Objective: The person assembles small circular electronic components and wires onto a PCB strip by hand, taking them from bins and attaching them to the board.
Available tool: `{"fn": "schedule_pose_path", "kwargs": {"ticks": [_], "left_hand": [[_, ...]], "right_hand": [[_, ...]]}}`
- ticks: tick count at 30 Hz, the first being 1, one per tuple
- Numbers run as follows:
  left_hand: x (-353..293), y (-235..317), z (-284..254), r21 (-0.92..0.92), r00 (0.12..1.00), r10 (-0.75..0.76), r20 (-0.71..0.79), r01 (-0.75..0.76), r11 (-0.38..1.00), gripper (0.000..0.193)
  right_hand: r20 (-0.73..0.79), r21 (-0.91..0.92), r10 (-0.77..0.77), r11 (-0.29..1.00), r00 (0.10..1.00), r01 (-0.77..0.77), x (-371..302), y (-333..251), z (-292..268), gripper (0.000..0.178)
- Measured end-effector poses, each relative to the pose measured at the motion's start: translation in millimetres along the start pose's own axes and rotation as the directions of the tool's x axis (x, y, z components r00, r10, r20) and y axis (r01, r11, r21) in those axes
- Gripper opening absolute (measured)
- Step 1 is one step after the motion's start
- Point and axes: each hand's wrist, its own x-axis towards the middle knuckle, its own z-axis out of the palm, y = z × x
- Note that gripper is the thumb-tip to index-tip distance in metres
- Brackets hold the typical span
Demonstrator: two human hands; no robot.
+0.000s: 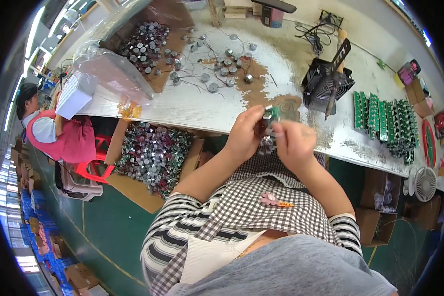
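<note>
Your left hand grips a green-and-silver part left of the black fan, apparently steadying it; your right hand, blurred: grip cannot be told.

We look out from the person's head, through the left of two side-by-side fisheye cameras, facing forward and steeply down. Nearest to us, grey cloth fills the bottom; beyond the checkered apron, the left hand and right hand sit near the middle. Our wide lens bows the table across the upper part and takes in the floor and the ceiling lights at the left rim.
</note>
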Motion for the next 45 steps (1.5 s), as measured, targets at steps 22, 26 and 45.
{"fn": "schedule_pose_path", "kwargs": {"ticks": [22,26,45], "left_hand": [[22.7,-17.3,7.6,0.257,0.969,0.175,-0.173,-0.127,0.958,0.036],[23.2,-30.6,8.3,0.441,0.884,0.437,-0.165,-0.330,0.835,0.037],[6.4,-11.8,9.5,0.102,0.965,0.260,-0.021,-0.257,0.961,0.017]], "right_hand": [[0.091,0.273,0.578,0.769,0.811,-0.578,-18.7,-12.8,20.6,0.019],[0.014,0.101,0.416,0.904,0.909,-0.415,-11.6,-5.4,17.6,0.016],[0.006,0.162,0.416,0.897,0.909,-0.411,-7.7,-11.6,16.5,0.010]]}}
